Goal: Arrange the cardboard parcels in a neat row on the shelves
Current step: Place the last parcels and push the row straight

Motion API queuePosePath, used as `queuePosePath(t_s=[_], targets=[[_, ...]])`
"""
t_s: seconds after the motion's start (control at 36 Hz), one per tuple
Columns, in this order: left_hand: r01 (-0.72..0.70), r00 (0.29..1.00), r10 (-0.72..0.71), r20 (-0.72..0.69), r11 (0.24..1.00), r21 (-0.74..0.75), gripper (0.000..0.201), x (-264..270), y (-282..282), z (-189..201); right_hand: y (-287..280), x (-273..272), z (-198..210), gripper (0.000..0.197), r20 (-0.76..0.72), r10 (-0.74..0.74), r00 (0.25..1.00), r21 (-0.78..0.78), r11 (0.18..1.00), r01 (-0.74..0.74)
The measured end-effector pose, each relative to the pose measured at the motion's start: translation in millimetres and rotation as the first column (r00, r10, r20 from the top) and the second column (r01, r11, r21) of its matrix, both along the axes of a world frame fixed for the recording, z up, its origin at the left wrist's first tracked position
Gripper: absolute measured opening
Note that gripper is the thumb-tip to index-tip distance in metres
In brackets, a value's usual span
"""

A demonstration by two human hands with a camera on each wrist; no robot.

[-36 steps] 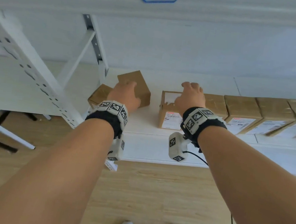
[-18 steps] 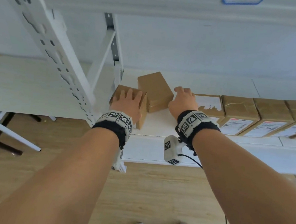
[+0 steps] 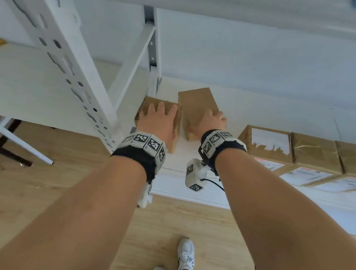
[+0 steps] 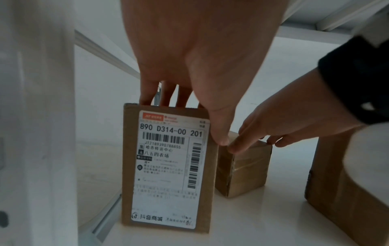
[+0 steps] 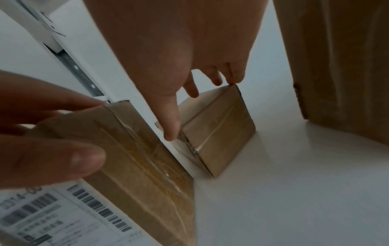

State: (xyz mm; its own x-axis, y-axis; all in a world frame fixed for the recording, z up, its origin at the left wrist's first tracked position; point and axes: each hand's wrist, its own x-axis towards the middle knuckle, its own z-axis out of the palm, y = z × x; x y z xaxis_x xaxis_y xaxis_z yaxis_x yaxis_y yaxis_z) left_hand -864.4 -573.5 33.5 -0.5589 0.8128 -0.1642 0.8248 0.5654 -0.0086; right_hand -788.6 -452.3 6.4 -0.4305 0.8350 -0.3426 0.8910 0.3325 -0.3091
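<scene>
Left hand (image 3: 159, 122) lies spread on top of the labelled parcel (image 4: 168, 169), thumb down its right side, at the shelf's (image 3: 191, 166) left end by the front edge. Right hand (image 3: 210, 123) grips the plain parcel (image 3: 195, 105) just beside it, thumb and fingers over its top corners; this one sits skewed, further back. A row of parcels (image 3: 315, 153) lines the front edge to the right.

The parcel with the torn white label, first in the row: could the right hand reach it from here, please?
Probably yes: the right hand rests on the skewed parcel, and only bare shelf separates it from the torn-label parcel.
</scene>
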Motion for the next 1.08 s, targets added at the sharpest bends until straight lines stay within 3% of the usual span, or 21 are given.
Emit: queuePosePath(t_s=[0.11, 0.28, 0.42, 0.53, 0.69, 0.75, 0.83, 0.94, 1.03, 1.08], targets=[[-0.007, 1.0, 0.007, 0.015, 1.0, -0.004, 0.08, -1.8, 0.3, 1.7, 5.7, -4.6, -5.1, 0.085, 0.054, -0.027, 0.998, 0.006, 1.0, 0.027], [0.007, 1.0, -0.007, 0.003, 1.0, 0.023, 0.077, -1.0, -1.6, 2.1, 2.4, -3.8, -0.6, 0.08, -0.002, -0.113, 0.994, -0.033, 0.993, 0.113], [-0.034, 0.993, 0.036, 0.112, 0.999, -0.024, 0.081, -1.3, -0.6, 7.4, -0.7, 6.5, 14.7, 0.098, -0.054, -0.202, 0.978, -0.139, 0.971, 0.193], [-0.08, 0.974, 0.057, 0.219, 0.992, 0.095, 0.063, -2.0, -0.4, 17.2, -1.1, 18.0, 43.4, 0.098, -0.16, -0.268, 0.95, -0.195, 0.952, 0.236], [-0.109, 0.963, 0.044, 0.264, 0.965, 0.238, 0.036, 5.7, 6.6, 50.3, -0.2, 43.5, 86.7, 0.086, -0.329, -0.312, 0.891, -0.261, 0.937, 0.231], [-0.158, 0.942, 0.071, 0.328, 0.956, 0.247, 0.033, 4.9, 13.0, 55.9, -0.9, 52.3, 97.0, 0.083, -0.408, -0.338, 0.848, -0.312, 0.925, 0.218], [-0.237, 0.888, 0.109, 0.447, 0.941, 0.241, 0.046, 8.4, 18.8, 62.4, -8.2, 66.6, 107.9, 0.085, -0.517, -0.381, 0.767, -0.387, 0.903, 0.188], [-0.284, 0.788, 0.032, 0.614, 0.905, 0.317, 0.049, 23.4, 22.6, 70.6, -24.7, 82.5, 115.7, 0.084, -0.584, -0.384, 0.715, -0.408, 0.9, 0.151], [-0.376, 0.732, -0.009, 0.681, 0.829, 0.415, 0.048, 34.6, 21.9, 75.0, -33.4, 93.7, 124.5, 0.047, -0.591, -0.345, 0.729, -0.43, 0.9, 0.077], [-0.405, 0.67, -0.07, 0.739, 0.8, 0.443, 0.049, 41.7, 20.5, 77.3, -33.0, 102.8, 124.4, 0.044, -0.578, -0.36, 0.732, -0.456, 0.887, 0.075]])
